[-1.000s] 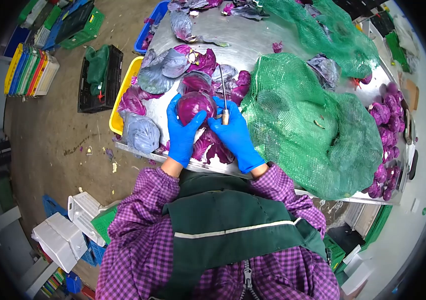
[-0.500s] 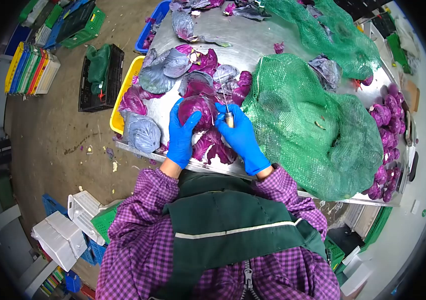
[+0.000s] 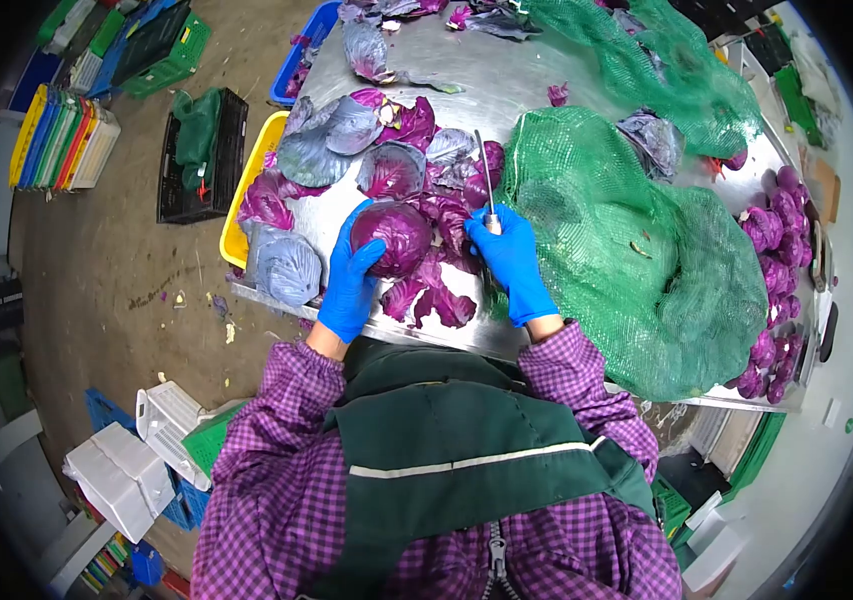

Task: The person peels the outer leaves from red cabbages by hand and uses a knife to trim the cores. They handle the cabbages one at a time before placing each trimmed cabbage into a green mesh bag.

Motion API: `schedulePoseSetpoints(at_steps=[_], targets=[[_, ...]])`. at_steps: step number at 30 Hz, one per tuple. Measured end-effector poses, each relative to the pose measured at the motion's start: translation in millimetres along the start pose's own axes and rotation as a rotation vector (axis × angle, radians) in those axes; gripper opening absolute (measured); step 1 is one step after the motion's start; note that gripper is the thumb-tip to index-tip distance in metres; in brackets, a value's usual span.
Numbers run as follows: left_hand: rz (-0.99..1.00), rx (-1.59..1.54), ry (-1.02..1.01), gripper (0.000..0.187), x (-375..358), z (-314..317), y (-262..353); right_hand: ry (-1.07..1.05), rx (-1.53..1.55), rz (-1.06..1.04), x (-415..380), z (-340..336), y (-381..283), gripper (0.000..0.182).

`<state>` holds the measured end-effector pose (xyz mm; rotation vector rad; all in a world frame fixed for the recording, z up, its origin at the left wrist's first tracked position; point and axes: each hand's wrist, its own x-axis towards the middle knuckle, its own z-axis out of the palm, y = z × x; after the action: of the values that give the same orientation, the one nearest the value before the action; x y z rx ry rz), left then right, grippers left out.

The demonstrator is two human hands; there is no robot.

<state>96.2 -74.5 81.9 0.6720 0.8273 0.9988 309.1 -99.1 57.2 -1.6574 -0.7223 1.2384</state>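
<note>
My left hand [image 3: 351, 275], in a blue glove, grips a round red cabbage [image 3: 392, 240] from its left side, thumb across the front. In my right hand [image 3: 506, 255], also gloved, is a knife [image 3: 488, 185] with a pale handle, its narrow blade pointing up and away from me. Loose purple leaves [image 3: 436, 295] lie on the metal table [image 3: 506, 85] in front of and beside the cabbage. More cut outer leaves [image 3: 326, 140] are heaped behind it. An untrimmed greyish cabbage [image 3: 288, 268] sits left of my left hand, by the table edge.
Green net bags [image 3: 606, 250] cover the table's right side. Several trimmed cabbages [image 3: 776, 240] line the far right edge. A yellow crate [image 3: 246, 195] and a blue crate [image 3: 291, 60] stand along the left edge. A black crate [image 3: 216, 165] is on the floor.
My right hand with the knife has moved right, away from the cabbage. Leaf pieces now lie between the hands, and the cabbage shows a smoother, rounder surface.
</note>
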Motion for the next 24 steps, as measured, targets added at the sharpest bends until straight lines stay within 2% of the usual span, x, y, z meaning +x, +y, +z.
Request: schedulePoseSetpoints(at_steps=[2,4,5,6,8,10,12,13,14,16,17,18,20,22,24], targets=[[-0.001,0.023,-0.028,0.066,-3,0,-2,0.042,-0.140,-0.149,3,2,10,0.015],[-0.201,-0.422,-0.038,0.065,-8,-14,-10,0.081,-0.219,-0.182,9,-2,21,0.017],[-0.202,-0.588,-0.088,0.066,-7,-19,-13,0.113,-0.299,-0.217,12,-5,25,0.019],[-0.198,-0.587,-0.087,0.066,-7,-16,-7,0.110,-0.298,-0.220,12,-9,24,0.019],[-0.201,-0.774,-0.175,0.066,-5,-11,7,0.073,-0.189,0.018,12,-14,23,0.020],[-0.193,-0.758,-0.155,0.067,-4,-9,10,0.026,-0.158,0.042,3,-9,-2,0.026],[-0.297,-0.581,-0.026,0.077,-3,-3,13,-0.225,0.175,0.132,-9,1,-31,0.038],[-0.302,-0.580,-0.032,0.077,-1,-6,8,-0.349,0.374,0.162,-15,6,-40,0.049],[-0.354,-0.650,-0.077,0.080,0,-13,-2,-0.344,0.375,0.160,-17,10,-40,0.049],[-0.402,-0.719,-0.121,0.084,1,-16,-4,-0.470,0.199,0.085,-19,20,-40,0.043],[-0.382,-0.435,-0.164,0.082,1,-18,-5,-0.339,0.148,-0.148,-23,28,-40,0.033],[-0.360,-0.153,-0.203,0.081,1,-18,-4,-0.341,0.148,-0.147,-23,27,-39,0.033],[-0.420,-0.207,-0.158,0.076,3,-21,1,-0.313,0.270,0.010,-24,24,-36,0.023],[-0.381,-0.005,-0.210,0.069,4,-19,3,-0.342,0.214,-0.037,-29,34,-40,0.021],[-0.349,-0.017,-0.282,0.069,5,-15,4,-0.369,0.156,-0.092,-29,37,-47,0.018]])
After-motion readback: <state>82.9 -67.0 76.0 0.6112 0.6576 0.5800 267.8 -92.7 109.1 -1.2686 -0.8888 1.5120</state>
